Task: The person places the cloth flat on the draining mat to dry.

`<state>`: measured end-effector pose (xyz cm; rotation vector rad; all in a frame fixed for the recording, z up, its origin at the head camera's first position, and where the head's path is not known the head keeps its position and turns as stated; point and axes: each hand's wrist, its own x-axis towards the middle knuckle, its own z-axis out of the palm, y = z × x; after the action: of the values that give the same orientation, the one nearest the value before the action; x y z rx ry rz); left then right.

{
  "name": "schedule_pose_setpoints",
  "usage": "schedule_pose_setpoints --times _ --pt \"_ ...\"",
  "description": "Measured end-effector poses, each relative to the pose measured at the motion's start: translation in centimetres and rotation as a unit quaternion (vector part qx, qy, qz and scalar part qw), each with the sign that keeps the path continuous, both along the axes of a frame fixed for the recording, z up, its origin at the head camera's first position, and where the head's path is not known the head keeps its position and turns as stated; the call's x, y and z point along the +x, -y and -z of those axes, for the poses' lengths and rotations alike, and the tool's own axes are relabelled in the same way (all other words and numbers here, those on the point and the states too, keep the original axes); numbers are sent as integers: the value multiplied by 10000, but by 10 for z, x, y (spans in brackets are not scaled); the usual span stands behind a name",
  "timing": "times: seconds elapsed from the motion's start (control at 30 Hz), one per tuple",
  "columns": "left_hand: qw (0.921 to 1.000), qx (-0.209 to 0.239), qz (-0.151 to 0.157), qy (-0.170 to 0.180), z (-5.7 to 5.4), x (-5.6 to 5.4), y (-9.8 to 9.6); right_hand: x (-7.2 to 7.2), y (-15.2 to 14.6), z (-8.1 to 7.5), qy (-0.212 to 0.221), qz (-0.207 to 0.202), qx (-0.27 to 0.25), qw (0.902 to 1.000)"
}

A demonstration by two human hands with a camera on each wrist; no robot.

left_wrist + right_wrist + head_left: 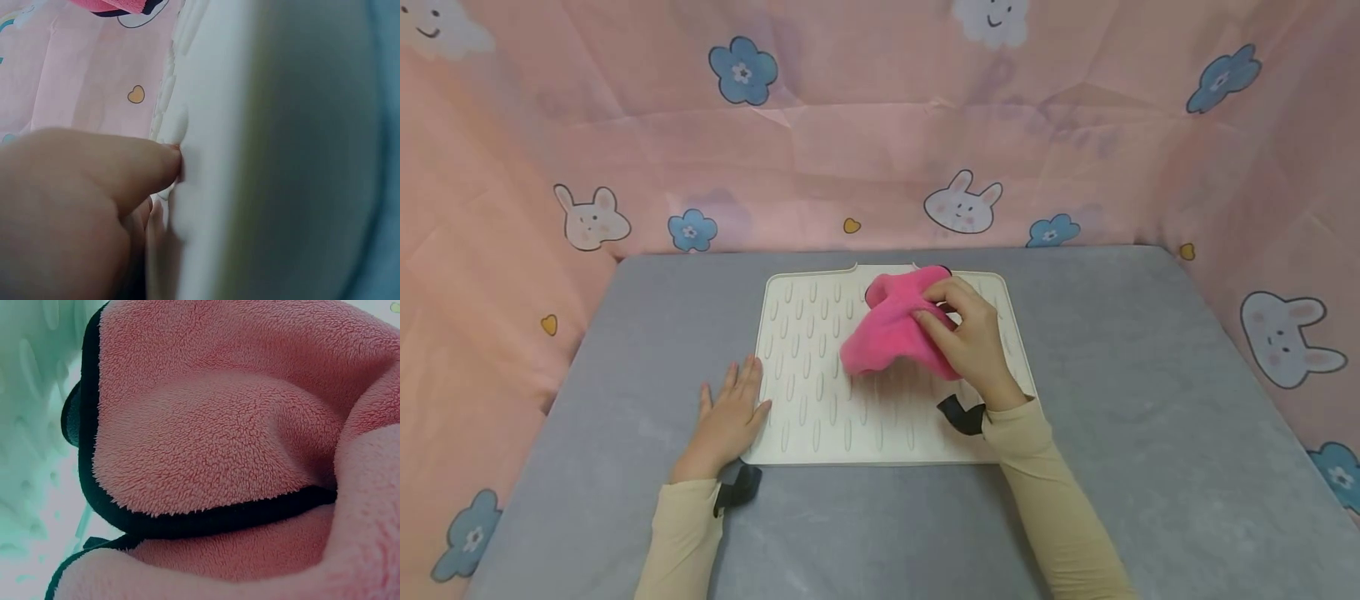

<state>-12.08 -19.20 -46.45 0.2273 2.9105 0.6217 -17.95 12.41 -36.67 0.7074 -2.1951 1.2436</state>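
Note:
A pink plush cloth with dark edging hangs in folds over the cream ribbed mat. My right hand pinches it between thumb and fingers near its right side. Up close in the right wrist view, the fuzzy cloth shows a rounded corner bound in black. My left hand lies with straight fingers at the mat's left edge, fingertips and thumb on its rim. In the left wrist view the left thumb presses against the raised ribs of the mat.
A grey cloth-covered table lies under the mat and extends to both sides. Pink printed curtain walls rise at the back, left and right. Black straps sit at both wrists, over beige sleeves.

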Motion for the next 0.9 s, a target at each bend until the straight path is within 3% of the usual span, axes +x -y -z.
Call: schedule_pose_setpoints --times 0.23,0.43,0.73,0.9 --pt "10000 -14 8 -8 0 0 1 -1 6 7 134 -133 123 9997" --pt "10000 41 0 53 0 -1 2 -3 1 21 340 166 463 9982" --pt "10000 -17 18 36 2 -1 2 -5 -10 36 1006 353 778 9913" --pt "10000 -2 40 41 2 -1 2 -5 -13 46 1593 336 1146 9800"
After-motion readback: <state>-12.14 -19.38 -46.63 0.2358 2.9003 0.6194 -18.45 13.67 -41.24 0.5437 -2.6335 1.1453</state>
